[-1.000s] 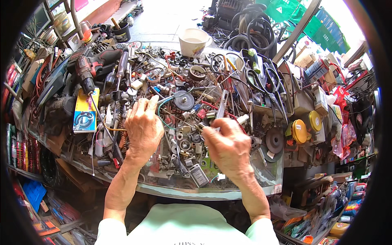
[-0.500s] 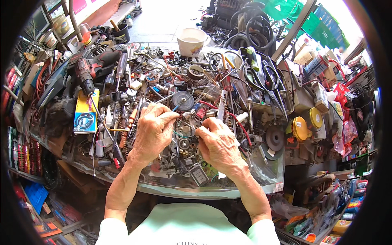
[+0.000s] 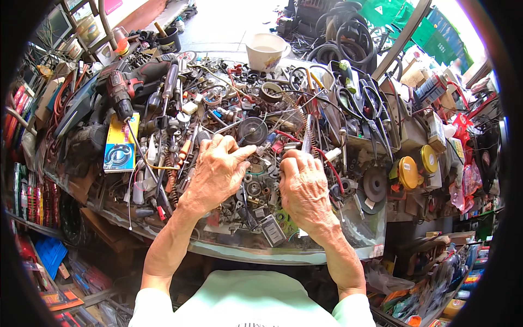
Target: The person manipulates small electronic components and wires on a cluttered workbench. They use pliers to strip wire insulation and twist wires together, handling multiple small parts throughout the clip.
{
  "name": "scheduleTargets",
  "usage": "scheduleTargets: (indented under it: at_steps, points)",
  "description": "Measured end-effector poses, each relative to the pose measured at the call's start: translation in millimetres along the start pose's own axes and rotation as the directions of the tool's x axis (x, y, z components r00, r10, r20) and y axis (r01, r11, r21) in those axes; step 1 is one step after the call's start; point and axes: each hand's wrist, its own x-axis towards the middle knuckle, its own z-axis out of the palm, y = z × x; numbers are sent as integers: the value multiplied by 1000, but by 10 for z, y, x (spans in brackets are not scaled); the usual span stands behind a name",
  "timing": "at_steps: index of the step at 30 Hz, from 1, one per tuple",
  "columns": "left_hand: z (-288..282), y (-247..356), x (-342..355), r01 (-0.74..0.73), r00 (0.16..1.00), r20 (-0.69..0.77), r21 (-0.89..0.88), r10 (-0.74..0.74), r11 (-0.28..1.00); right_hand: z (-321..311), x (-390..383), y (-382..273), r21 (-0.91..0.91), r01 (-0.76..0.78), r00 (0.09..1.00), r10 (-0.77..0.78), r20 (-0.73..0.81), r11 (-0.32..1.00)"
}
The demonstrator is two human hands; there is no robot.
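Note:
Over a dense heap of metal fittings, wires and small parts on the glass-topped bench (image 3: 348, 242), my left hand (image 3: 215, 174) has its index finger out and thumb apart, other fingers bent among the pieces; I see nothing held in it. My right hand (image 3: 305, 193) is curled into the heap beside a serrated metal strip (image 3: 308, 131); what its fingers grip, if anything, is hidden. Between and above my hands lie a dark round wheel (image 3: 251, 132), a red wire (image 3: 338, 182) and small nuts and washers (image 3: 254, 189).
A drill (image 3: 122, 90) rests over a yellow-blue package (image 3: 119, 152) on the left. Behind the heap stands a white cup (image 3: 264, 52). A tray of scissors (image 3: 370, 106), yellow round tins (image 3: 408, 171) and grinding discs (image 3: 375, 184) fill the right; coiled black tubes (image 3: 351, 41) sit behind.
Since a second ago my left hand has shifted right, its index finger now pointing rightward. My right hand moved inward, then slightly back right, staying curled. The view has shifted slightly.

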Motion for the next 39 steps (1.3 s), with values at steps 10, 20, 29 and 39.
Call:
scheduleTargets:
  at_steps: [10, 20, 29, 39]
  points:
    - [95, -39, -14, 30, 999, -33, -82, -33, 996, -145, 23, 146, 97, -107, 990, 115, -82, 990]
    - [68, 7, 0, 112, 978, -155, -182, -141, 977, -310, 5, 359, 295, -452, 841, 512, -174, 842]
    - [28, -2, 29, 90, 945, -284, -257, -164, 962, -359, 2, 442, 499, -368, 831, 519, -203, 785]
    - [-39, 98, 36, 239, 901, -219, -470, -374, 850, -372, -161, 304, 29, -268, 956, 262, 134, 963]
